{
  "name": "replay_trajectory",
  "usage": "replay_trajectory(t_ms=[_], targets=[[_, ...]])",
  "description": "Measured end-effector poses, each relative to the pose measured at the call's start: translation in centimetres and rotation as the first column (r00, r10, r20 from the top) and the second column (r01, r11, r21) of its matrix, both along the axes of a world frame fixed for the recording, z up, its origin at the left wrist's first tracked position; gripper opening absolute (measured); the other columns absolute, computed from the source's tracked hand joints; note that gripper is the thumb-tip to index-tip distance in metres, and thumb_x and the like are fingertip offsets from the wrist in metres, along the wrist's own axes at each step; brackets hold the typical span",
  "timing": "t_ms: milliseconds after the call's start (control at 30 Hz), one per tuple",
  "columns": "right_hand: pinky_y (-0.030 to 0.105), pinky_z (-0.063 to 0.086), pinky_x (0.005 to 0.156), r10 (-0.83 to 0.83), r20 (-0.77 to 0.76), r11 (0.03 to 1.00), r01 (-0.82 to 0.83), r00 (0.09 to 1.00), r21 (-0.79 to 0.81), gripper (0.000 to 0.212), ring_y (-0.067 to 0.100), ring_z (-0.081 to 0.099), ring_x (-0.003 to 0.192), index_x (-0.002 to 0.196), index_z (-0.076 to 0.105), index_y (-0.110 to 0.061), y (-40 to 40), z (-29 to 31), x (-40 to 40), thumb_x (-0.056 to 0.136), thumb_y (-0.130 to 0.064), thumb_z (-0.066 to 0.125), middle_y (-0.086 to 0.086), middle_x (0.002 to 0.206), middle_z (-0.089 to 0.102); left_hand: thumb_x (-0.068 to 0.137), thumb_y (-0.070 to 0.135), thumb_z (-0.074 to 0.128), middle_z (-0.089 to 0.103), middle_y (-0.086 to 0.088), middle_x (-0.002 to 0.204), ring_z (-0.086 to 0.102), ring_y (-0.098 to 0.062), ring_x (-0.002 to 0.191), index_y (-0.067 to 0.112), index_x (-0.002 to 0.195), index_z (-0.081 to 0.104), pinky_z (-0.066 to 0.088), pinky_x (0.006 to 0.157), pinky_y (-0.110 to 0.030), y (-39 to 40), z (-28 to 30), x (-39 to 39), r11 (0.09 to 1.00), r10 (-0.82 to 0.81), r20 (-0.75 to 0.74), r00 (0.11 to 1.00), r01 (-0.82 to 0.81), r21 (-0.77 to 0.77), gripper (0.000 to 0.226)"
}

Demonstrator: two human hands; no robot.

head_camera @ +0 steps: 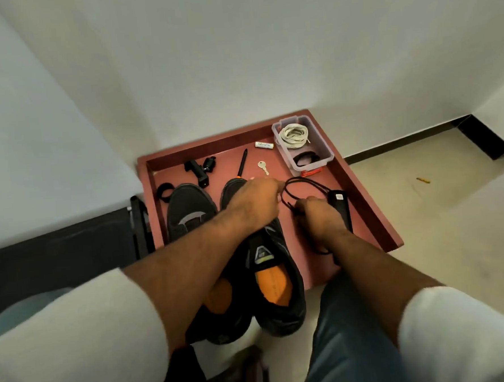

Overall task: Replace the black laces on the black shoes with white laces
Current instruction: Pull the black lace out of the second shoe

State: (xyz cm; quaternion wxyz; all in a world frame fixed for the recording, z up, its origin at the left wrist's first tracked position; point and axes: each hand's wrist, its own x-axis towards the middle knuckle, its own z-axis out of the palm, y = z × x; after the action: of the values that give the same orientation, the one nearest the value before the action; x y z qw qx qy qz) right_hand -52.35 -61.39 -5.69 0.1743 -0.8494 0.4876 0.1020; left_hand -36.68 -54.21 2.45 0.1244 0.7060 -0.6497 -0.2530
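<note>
Over the red tray (359, 184), both hands' grip, left (254, 202), right (320, 213), seemingly pinching looped black lace (306, 183), shoes (276, 278) toes pointing away.

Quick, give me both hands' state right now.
Left hand: pinches the black lace beside the right shoe.
Right hand: grips the same black lace, fingers curled.
</note>
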Motion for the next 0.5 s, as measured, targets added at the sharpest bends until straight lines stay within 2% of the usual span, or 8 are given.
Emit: replay_trajectory(t_ms=[100, 167, 267, 333, 367, 400, 467, 500], targets=[[0.039, 0.052, 0.086, -0.097, 0.076, 0.993, 0.102, 0.992, -0.059, 0.025, 0.034, 0.062, 0.104, 0.113, 0.065, -0.014, 0.8, 0.3, 1.0, 0.093, -0.013, 0.049, 0.013, 0.113, 0.064, 0.094, 0.007, 0.049, 0.062, -0.008, 0.130, 0.054, -0.025, 0.123, 0.009, 0.124, 0.062, 0.042, 0.106, -0.039, 4.2, 0.8, 0.6, 0.996, 0.078, -0.087, 0.993, -0.081, -0.027, 0.032], [0.038, 0.053, 0.082, -0.155, 0.234, 0.973, 0.189, 0.960, -0.130, 0.021, 0.032, 0.061, 0.101, 0.104, 0.069, -0.015, 1.7, 1.5, 1.1, 0.090, -0.012, 0.054, 0.010, 0.106, 0.066, 0.095, 0.011, 0.054, 0.055, -0.001, 0.141, 0.046, -0.015, 0.133, 0.015, 0.135, 0.057, 0.032, 0.114, -0.030, 7.4, 1.9, 0.8, 0.983, 0.162, -0.216, 0.963, -0.176, -0.049, 0.040], [0.037, 0.051, 0.075, -0.090, 0.502, 0.930, 0.253, 0.860, -0.267, 0.020, 0.027, 0.057, 0.093, 0.106, 0.073, -0.015, 4.8, 4.7, 0.1, 0.089, -0.013, 0.063, 0.005, 0.096, 0.061, 0.093, 0.013, 0.062, 0.064, 0.007, 0.126, 0.054, -0.003, 0.119, 0.018, 0.132, 0.060, 0.036, 0.102, -0.016, 12.3, 2.9, 0.4, 0.931, 0.298, -0.450, 0.842, -0.360, -0.057, 0.040], [0.035, 0.050, 0.070, 0.018, 0.639, 0.917, 0.242, 0.769, -0.317, 0.021, 0.024, 0.058, 0.084, 0.108, 0.073, -0.014, 8.4, 7.2, -0.4, 0.089, -0.013, 0.064, 0.003, 0.087, 0.061, 0.092, 0.013, 0.064, 0.072, -0.003, 0.096, 0.062, -0.008, 0.088, 0.023, 0.124, 0.065, 0.049, 0.084, -0.022, 16.4, 2.9, -0.3, 0.872, 0.390, -0.586, 0.710, -0.490, -0.014, 0.034], [0.034, 0.051, 0.070, 0.062, 0.687, 0.920, 0.226, 0.724, -0.320, 0.020, 0.023, 0.061, 0.081, 0.107, 0.074, -0.013, 10.3, 8.2, -0.5, 0.089, -0.013, 0.065, 0.003, 0.085, 0.064, 0.092, 0.013, 0.064, 0.068, -0.010, 0.083, 0.060, -0.011, 0.078, 0.028, 0.120, 0.065, 0.052, 0.079, -0.027, 18.3, 2.8, -0.8, 0.853, 0.408, -0.646, 0.645, -0.522, 0.018, 0.032], [0.032, 0.053, 0.071, 0.098, 0.730, 0.932, 0.195, 0.676, -0.305, 0.019, 0.021, 0.063, 0.080, 0.105, 0.074, -0.012, 12.6, 8.9, -0.6, 0.088, -0.014, 0.065, 0.003, 0.085, 0.067, 0.093, 0.012, 0.063, 0.063, -0.012, 0.078, 0.058, -0.013, 0.077, 0.034, 0.116, 0.064, 0.053, 0.080, -0.028, 20.0, 2.8, -1.4, 0.844, 0.408, -0.691, 0.596, -0.535, 0.037, 0.031], [0.030, 0.055, 0.076, 0.106, 0.807, 0.975, 0.097, 0.581, -0.198, 0.020, 0.015, 0.068, 0.084, 0.105, 0.074, -0.011, 16.8, 9.6, -0.4, 0.087, -0.015, 0.064, 0.001, 0.092, 0.072, 0.095, 0.012, 0.061, 0.064, -0.006, 0.091, 0.059, -0.012, 0.085, 0.040, 0.111, 0.060, 0.054, 0.089, -0.030, 22.0, 2.8, -2.3, 0.841, 0.381, -0.761, 0.525, -0.540, 0.049, 0.032], [0.028, 0.055, 0.078, 0.085, 0.837, 0.992, 0.036, 0.541, -0.124, 0.021, 0.010, 0.069, 0.087, 0.105, 0.074, -0.011, 18.8, 9.9, -0.2, 0.087, -0.015, 0.063, -0.003, 0.096, 0.073, 0.096, 0.011, 0.058, 0.067, -0.004, 0.099, 0.061, -0.011, 0.088, 0.039, 0.115, 0.057, 0.054, 0.085, -0.029, 22.5, 3.2, -2.5, 0.847, 0.358, -0.798, 0.486, -0.528, 0.058, 0.034]])
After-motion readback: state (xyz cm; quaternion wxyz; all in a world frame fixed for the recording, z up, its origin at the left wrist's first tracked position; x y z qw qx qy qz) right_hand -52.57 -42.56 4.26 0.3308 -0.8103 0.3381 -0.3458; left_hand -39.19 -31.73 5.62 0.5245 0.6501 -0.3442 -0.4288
